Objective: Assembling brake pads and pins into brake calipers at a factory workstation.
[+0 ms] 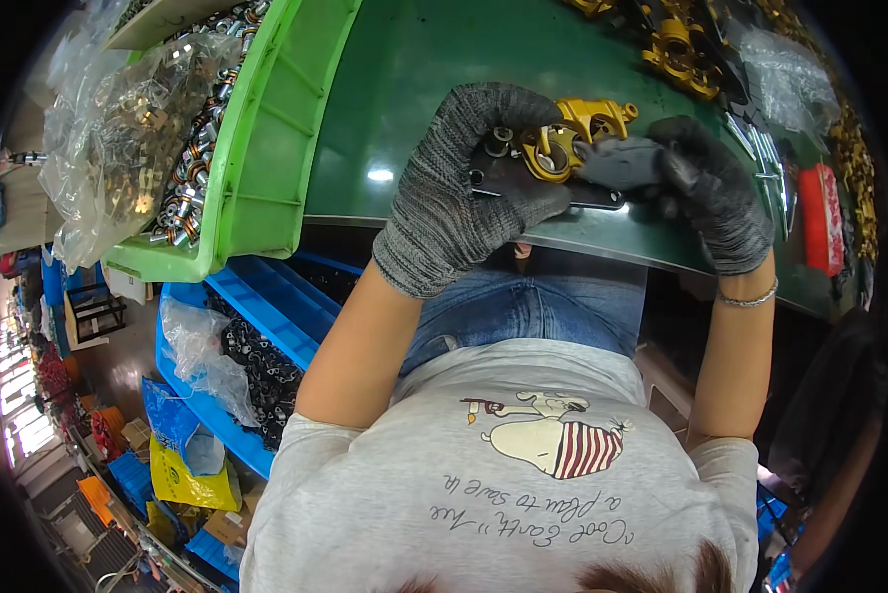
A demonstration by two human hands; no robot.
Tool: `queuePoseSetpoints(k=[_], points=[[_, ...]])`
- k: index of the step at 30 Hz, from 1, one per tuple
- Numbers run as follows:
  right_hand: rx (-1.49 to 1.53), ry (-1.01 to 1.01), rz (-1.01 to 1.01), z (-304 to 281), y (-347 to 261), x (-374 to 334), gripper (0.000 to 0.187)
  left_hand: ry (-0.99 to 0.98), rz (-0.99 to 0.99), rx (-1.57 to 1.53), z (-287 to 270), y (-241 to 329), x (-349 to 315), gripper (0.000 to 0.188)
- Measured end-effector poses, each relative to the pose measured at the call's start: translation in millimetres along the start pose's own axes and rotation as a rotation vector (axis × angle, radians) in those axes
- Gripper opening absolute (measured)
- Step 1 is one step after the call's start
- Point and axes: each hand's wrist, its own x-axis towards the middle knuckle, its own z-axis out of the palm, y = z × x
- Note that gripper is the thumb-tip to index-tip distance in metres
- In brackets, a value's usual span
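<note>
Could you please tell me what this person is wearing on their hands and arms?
The left hand wears a mottled grey-and-black knitted glove with a ribbed cuff; the right hand wears a similar dark grey knitted glove. A thin silvery bracelet circles the right wrist. Both forearms are bare below short light grey fabric sleeves.

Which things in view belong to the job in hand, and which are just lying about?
At the hands:
yellow metal part, gripped by the left hand, right hand close by
black piece, just below it in the picture

Apart from the hands (some may be stock):
green bin
clear plastic bag
blue bin
yellow bag
</note>
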Motion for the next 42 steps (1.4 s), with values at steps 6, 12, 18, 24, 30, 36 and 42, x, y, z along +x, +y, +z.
queuePoseSetpoints(k=[6,12,18,24,30,36,42], points=[[0.246,-0.057,0.004,-4,8,-6,0.036,-0.032,0.013,-0.074,1,-3,1,0.059],[0.405,-0.127,0.160,18,1,-8,0.037,-0.008,-0.024,-0.083,1,1,-2,0.067],[0.303,-0.120,0.098,25,-12,-6,0.040,-0.002,-0.105,-0.065,0,10,1,0.066],[0.181,-0.031,-0.120,30,0,-3,0.041,0.040,-0.036,-0.027,1,5,0,0.058],[0.343,-0.053,-0.157,12,28,3,0.041,0.086,-0.091,-0.220,5,-1,-1,0.044],[1.093,0.558,-0.021,38,-21,-1,0.035,0.079,-0.146,-0.272,5,3,-3,0.042],[0.804,-0.059,0.173,3,-4,-8,0.031,0.083,-0.046,-0.178,2,-2,-5,0.042]])
